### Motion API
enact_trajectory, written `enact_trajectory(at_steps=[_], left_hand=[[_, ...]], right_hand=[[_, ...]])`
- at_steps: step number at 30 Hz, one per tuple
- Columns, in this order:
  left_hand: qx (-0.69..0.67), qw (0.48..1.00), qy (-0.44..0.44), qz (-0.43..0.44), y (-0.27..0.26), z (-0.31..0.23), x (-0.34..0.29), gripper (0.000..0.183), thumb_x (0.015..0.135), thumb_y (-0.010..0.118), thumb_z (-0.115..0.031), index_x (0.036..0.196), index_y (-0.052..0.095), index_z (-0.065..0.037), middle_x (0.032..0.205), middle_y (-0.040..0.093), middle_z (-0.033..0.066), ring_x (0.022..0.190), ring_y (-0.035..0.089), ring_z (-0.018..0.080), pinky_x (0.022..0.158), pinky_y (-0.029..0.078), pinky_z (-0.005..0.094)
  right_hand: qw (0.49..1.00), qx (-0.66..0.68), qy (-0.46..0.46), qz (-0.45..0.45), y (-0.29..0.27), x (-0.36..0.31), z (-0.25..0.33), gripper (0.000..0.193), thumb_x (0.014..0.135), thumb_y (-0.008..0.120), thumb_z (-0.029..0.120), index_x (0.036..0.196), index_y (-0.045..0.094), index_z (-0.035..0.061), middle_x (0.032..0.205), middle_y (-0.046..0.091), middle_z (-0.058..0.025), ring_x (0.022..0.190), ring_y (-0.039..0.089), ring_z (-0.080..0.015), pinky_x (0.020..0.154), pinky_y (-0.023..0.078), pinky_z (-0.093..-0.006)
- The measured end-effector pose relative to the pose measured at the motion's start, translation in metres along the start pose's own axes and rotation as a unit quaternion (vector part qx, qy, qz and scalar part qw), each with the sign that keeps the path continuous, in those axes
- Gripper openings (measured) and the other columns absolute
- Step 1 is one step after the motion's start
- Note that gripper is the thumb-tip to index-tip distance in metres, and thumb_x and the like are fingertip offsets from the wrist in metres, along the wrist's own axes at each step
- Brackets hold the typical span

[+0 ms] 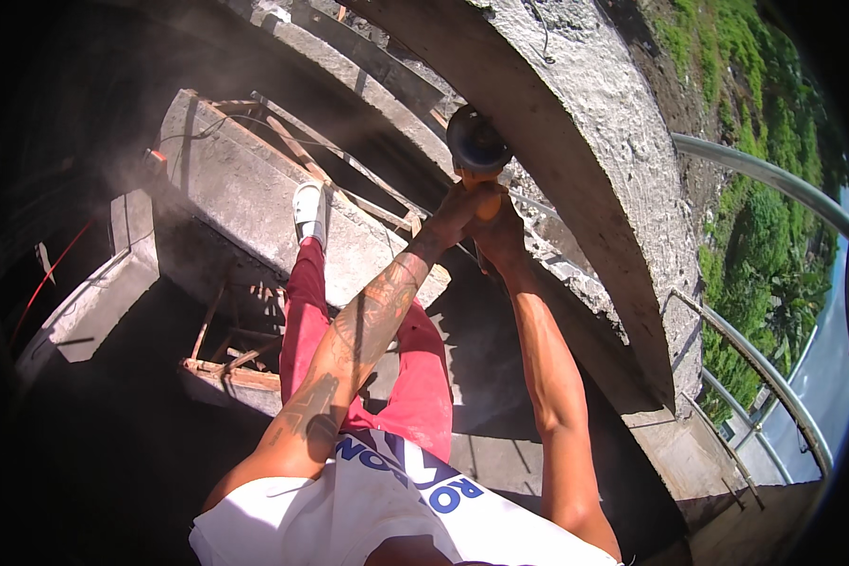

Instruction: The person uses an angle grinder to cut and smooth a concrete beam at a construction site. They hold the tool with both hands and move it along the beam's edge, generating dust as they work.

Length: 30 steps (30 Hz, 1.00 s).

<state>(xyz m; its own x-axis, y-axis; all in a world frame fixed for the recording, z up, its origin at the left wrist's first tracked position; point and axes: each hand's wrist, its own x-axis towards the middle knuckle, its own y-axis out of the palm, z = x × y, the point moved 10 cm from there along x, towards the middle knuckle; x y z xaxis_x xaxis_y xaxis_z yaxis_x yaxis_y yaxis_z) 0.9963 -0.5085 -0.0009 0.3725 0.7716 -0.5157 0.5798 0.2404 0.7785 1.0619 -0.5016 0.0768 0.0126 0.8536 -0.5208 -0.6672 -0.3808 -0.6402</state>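
Evidently, the left hand (pixel 455 211) and right hand (pixel 501 236) have fingers wrapped round the grinder (pixel 487 189) — its disc (pixel 476 141) could kick if it snagged the concrete beam (pixel 547 127).

Both hands (pixel 460 209) (pixel 502 238) on a probable grinder (pixel 478 143), concrete beam (pixel 618 156) alongside

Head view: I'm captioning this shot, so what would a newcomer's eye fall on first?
Probably the orange grinder with its dark round head, gripped by the left hand and right hand at upper centre, beside a curved concrete beam sweeping down to the right. Next, the red trousers below, with a white shoe on a concrete slab left of centre. Bright green plants stand out at far right.
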Motion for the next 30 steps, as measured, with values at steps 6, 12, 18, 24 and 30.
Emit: enact_trajectory(at_steps=[6,12,18,24,30], left_hand=[[-0.015,1.000,0.006,0.012,-0.004,-0.008,-0.005,0.040,0.094,0.069,-0.024,0.124,0.058,0.001,0.111,0.068,0.0099,0.103,0.068,0.0178,0.090,0.057,0.0338],[-0.012,1.000,0.024,0.006,-0.014,-0.032,-0.014,0.042,0.094,0.070,-0.026,0.123,0.059,0.002,0.113,0.067,0.0100,0.103,0.067,0.0179,0.090,0.057,0.0337],[-0.004,1.000,0.016,-0.011,-0.020,-0.049,-0.013,0.045,0.092,0.071,-0.028,0.123,0.059,0.002,0.113,0.067,0.0104,0.102,0.068,0.0185,0.090,0.057,0.0335],[0.007,1.000,0.012,-0.013,-0.018,-0.052,-0.010,0.045,0.091,0.070,-0.028,0.122,0.059,0.003,0.111,0.067,0.0108,0.101,0.069,0.0190,0.090,0.057,0.0337],[-0.006,1.000,0.006,-0.020,-0.015,-0.050,-0.010,0.043,0.091,0.069,-0.025,0.122,0.056,0.001,0.114,0.066,0.0114,0.102,0.068,0.0198,0.091,0.057,0.0347]], right_hand=[[0.999,-0.001,0.002,0.042,0.013,0.003,0.000,0.066,0.075,0.079,0.036,0.128,0.054,0.0053,0.111,0.071,-0.0215,0.105,0.070,-0.0365,0.087,0.056,-0.0443],[0.999,0.003,-0.029,0.038,0.026,0.010,0.022,0.069,0.073,0.078,0.033,0.131,0.051,0.0075,0.109,0.071,-0.0208,0.104,0.070,-0.0371,0.088,0.056,-0.0451],[0.998,-0.014,-0.009,0.062,0.031,0.020,0.036,0.070,0.073,0.078,0.035,0.131,0.052,0.0070,0.109,0.071,-0.0215,0.105,0.070,-0.0388,0.089,0.055,-0.0453],[0.998,-0.008,-0.032,0.045,0.027,0.022,0.045,0.068,0.073,0.078,0.036,0.129,0.054,0.0056,0.109,0.071,-0.0222,0.104,0.070,-0.0389,0.088,0.055,-0.0453],[0.998,-0.006,0.006,0.060,0.024,0.020,0.041,0.067,0.073,0.078,0.037,0.127,0.054,0.0056,0.110,0.071,-0.0226,0.106,0.069,-0.0387,0.090,0.055,-0.0450]])
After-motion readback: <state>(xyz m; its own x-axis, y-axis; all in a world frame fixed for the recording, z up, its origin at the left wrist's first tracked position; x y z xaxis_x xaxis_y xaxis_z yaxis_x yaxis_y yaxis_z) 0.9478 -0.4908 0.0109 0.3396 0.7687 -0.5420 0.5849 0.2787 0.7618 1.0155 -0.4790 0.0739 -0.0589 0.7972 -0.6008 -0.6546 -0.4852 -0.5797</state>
